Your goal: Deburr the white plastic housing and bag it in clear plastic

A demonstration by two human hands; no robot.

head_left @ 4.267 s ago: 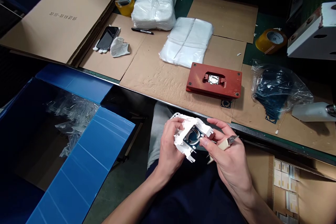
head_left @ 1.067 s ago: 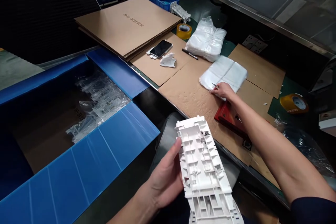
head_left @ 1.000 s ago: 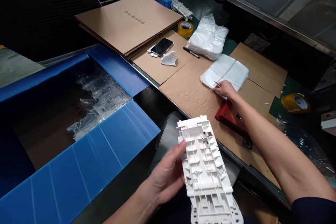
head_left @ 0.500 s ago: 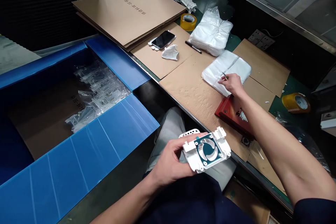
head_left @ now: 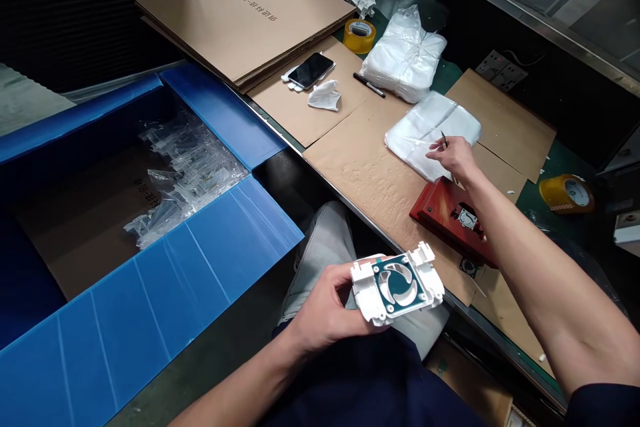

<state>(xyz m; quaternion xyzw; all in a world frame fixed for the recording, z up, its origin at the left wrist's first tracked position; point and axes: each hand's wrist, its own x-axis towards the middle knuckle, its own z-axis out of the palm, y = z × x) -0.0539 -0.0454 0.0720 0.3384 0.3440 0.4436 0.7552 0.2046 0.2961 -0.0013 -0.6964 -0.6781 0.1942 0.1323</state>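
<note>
My left hand (head_left: 333, 307) is wrapped round a white plastic housing (head_left: 367, 293) above my lap. A dark green plate (head_left: 399, 285) with curved, fan-like openings faces up on it. Over the stack of clear plastic bags (head_left: 417, 130), my right hand (head_left: 457, 157) is closed on a thin dark pointed tool (head_left: 444, 140). Its fingertips are at the top bag, and a pale edge of film seems to run to them. Beneath my right forearm lies a red block (head_left: 437, 210) with a white-and-black fitting (head_left: 467, 217), partly covered by the arm.
Left of me stands an open blue box (head_left: 200, 240) with bagged parts (head_left: 195, 160) inside. Cardboard sheets (head_left: 240, 20) are stacked at the table's far left. A phone (head_left: 313, 71), a marker (head_left: 369, 85), wrapped bags (head_left: 405, 57) and tape rolls (head_left: 359, 35) lie on the table.
My right hand has moved slightly right over the bag stack, and the pointed tool now stands more upright. My left hand still holds the white housing, nearly in place.
</note>
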